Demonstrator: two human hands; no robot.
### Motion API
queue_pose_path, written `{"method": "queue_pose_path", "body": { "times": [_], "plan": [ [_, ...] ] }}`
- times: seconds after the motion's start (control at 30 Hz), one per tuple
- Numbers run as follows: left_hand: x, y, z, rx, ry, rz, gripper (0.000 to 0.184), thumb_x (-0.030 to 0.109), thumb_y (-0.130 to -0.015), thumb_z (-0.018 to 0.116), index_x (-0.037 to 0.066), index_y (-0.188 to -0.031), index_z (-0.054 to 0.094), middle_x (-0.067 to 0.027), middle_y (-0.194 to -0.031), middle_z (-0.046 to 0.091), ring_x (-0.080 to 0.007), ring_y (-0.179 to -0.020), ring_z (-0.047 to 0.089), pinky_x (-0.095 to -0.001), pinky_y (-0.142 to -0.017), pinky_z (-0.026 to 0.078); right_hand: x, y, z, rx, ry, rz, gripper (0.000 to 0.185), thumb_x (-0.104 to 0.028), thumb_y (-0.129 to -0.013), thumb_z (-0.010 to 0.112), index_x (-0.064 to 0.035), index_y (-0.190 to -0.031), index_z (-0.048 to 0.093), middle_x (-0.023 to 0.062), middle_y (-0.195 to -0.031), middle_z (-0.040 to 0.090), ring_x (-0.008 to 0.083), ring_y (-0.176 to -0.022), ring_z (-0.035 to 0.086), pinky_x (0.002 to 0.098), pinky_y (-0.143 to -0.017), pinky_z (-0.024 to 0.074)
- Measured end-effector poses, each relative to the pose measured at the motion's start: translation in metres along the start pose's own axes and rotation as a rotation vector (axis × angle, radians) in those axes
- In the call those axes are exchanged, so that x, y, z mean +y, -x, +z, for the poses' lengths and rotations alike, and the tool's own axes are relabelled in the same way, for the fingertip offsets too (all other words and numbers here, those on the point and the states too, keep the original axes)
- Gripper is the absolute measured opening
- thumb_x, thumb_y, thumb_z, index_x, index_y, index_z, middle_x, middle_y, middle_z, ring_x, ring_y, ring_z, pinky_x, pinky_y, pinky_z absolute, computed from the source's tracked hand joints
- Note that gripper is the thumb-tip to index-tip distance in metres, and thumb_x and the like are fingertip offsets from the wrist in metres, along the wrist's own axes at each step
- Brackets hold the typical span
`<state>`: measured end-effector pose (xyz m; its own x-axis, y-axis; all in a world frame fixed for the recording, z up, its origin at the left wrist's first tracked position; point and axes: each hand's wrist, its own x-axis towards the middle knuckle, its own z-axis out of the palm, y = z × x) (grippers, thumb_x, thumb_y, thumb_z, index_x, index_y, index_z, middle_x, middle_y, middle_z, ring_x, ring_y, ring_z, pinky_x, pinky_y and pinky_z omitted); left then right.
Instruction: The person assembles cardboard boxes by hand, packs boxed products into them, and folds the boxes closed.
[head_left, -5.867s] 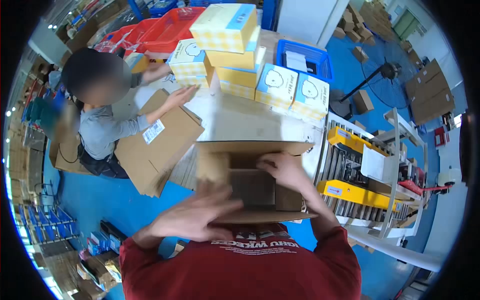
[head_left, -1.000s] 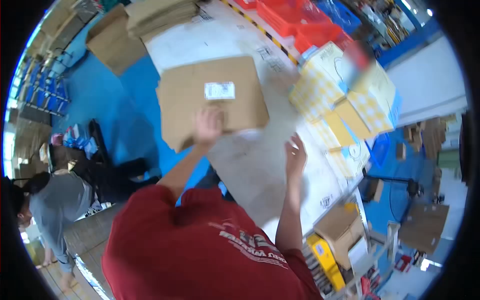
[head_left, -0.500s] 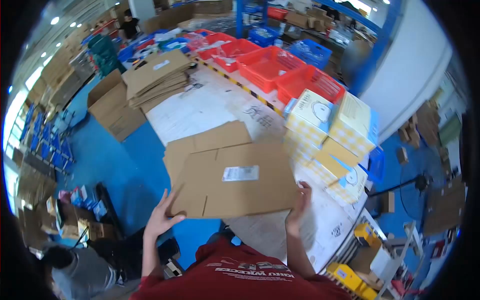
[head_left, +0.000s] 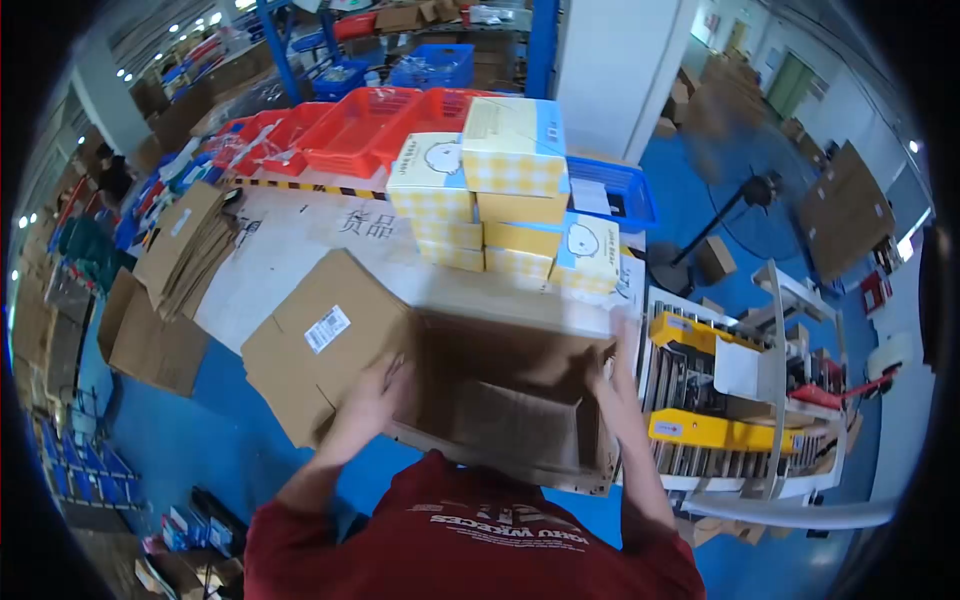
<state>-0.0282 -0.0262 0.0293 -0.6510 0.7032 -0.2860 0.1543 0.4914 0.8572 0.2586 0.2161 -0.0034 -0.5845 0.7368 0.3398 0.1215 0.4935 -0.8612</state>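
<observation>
An unfolded cardboard box stands in front of my chest with its open top facing me, its inside dark and bare. At its left wall is my left hand, somewhat blurred, with bent fingers over the edge. My right hand grips the right wall, thumb toward the inside; its fingertips are smeared by motion. Flat cardboard cartons with a white label lie just left of the box, partly behind my left hand.
Yellow-checked product boxes are stacked behind the box. Red crates line the table's back edge, and a blue crate sits right. More folded cartons lie at the left. A roller conveyor and a fan stand right.
The flat carton between my hands has been opened out into a box. My view has turned right, and the labelled flat cartons now lie to the left.
</observation>
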Motion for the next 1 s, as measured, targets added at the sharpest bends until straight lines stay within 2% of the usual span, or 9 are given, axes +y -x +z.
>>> {"method": "queue_pose_path", "body": {
  "times": [0.13,0.2,0.23,0.47,0.67,0.73,0.8,0.93,1.0],
  "plan": [
    [-0.052,-0.053,0.053,0.148,-0.015,0.503,0.034,0.014,-0.096,0.074,0.004,-0.123,0.058,-0.0038,-0.098,0.066,-0.0114,-0.089,0.065,-0.0314,-0.068,0.053,0.020,-0.003,0.006,0.584,0.324,-0.169,0.063,-0.019,-0.089,0.066,0.0042,-0.144,0.046,0.0248,-0.150,0.051,0.0299,-0.124,0.059,0.0378,-0.101,0.0482],
    [-0.002,-0.035,0.042,-0.702,0.128,0.228,0.042,0.023,-0.092,0.079,0.005,-0.124,0.059,-0.0035,-0.090,0.064,-0.0156,-0.084,0.066,-0.0347,-0.067,0.053,-0.028,-0.010,0.015,-0.881,0.451,0.169,0.044,-0.027,-0.095,0.062,0.0041,-0.127,0.063,0.0160,-0.107,0.071,0.0235,-0.102,0.066,0.0395,-0.093,0.0494],
    [-0.015,-0.025,0.053,-0.779,-0.015,0.582,0.048,0.031,-0.089,0.079,0.005,-0.124,0.060,-0.0067,-0.097,0.065,-0.0204,-0.090,0.066,-0.0386,-0.075,0.053,-0.010,-0.015,0.017,-0.911,0.441,0.132,0.044,-0.027,-0.095,0.062,0.0041,-0.127,0.063,0.0160,-0.107,0.071,0.0235,-0.102,0.066,0.0395,-0.093,0.0494],
    [0.009,-0.033,0.059,-0.195,-0.936,0.577,0.087,0.062,-0.089,0.070,0.005,-0.150,0.045,-0.0197,-0.147,0.051,-0.0369,-0.139,0.046,-0.0488,-0.115,0.037,0.049,0.016,-0.001,-0.371,-0.898,0.464,0.045,-0.039,-0.099,0.060,0.0014,-0.115,0.069,0.0162,-0.116,0.072,0.0276,-0.112,0.066,0.0420,-0.100,0.0493],
    [-0.157,-0.155,0.057,-0.349,0.056,0.221,0.087,0.053,-0.098,0.064,0.004,-0.161,0.028,-0.0182,-0.155,0.046,-0.0293,-0.145,0.040,-0.0460,-0.119,0.033,0.036,0.100,-0.024,-0.628,0.569,-0.686,0.055,-0.045,-0.076,0.080,-0.0123,-0.120,0.073,0.0154,-0.136,0.064,0.0406,-0.128,0.057,0.0581,-0.104,0.0422],
    [-0.293,-0.184,0.100,-0.213,0.013,0.770,0.084,0.047,-0.103,0.061,0.003,-0.163,0.024,-0.0194,-0.160,0.041,-0.0280,-0.149,0.036,-0.0462,-0.123,0.029,0.042,0.080,-0.023,-0.662,0.546,-0.680,0.054,-0.044,-0.076,0.080,-0.0116,-0.118,0.073,0.0149,-0.134,0.064,0.0394,-0.128,0.057,0.0569,-0.104,0.0428],
    [-0.251,-0.154,0.106,-0.424,1.012,0.091,0.083,0.042,-0.103,0.062,0.002,-0.164,0.021,-0.0188,-0.163,0.036,-0.0276,-0.152,0.032,-0.0435,-0.124,0.027,0.051,0.035,-0.016,-0.699,0.511,-0.668,0.052,-0.042,-0.076,0.081,-0.0102,-0.116,0.071,0.0141,-0.132,0.065,0.0368,-0.128,0.058,0.0544,-0.105,0.0441],
    [-0.151,-0.112,0.074,-0.540,1.189,-0.088,0.083,0.032,-0.104,0.063,0.001,-0.165,0.015,-0.0174,-0.169,0.025,-0.0266,-0.157,0.023,-0.0381,-0.126,0.022,0.181,-0.020,0.005,-0.294,0.202,0.138,0.049,-0.046,-0.081,0.075,-0.0082,-0.111,0.073,0.0178,-0.121,0.068,0.0381,-0.118,0.062,0.0530,-0.099,0.0478],
    [-0.076,-0.081,0.075,-0.435,0.461,0.404,0.079,0.027,-0.103,0.059,0.006,-0.166,0.016,-0.0167,-0.170,0.024,-0.0277,-0.155,0.027,-0.0433,-0.123,0.027,0.271,-0.006,0.027,-0.352,0.199,0.440,0.048,-0.048,-0.083,0.073,-0.0072,-0.109,0.074,0.0196,-0.116,0.069,0.0387,-0.113,0.064,0.0523,-0.096,0.0496]
  ]
}}
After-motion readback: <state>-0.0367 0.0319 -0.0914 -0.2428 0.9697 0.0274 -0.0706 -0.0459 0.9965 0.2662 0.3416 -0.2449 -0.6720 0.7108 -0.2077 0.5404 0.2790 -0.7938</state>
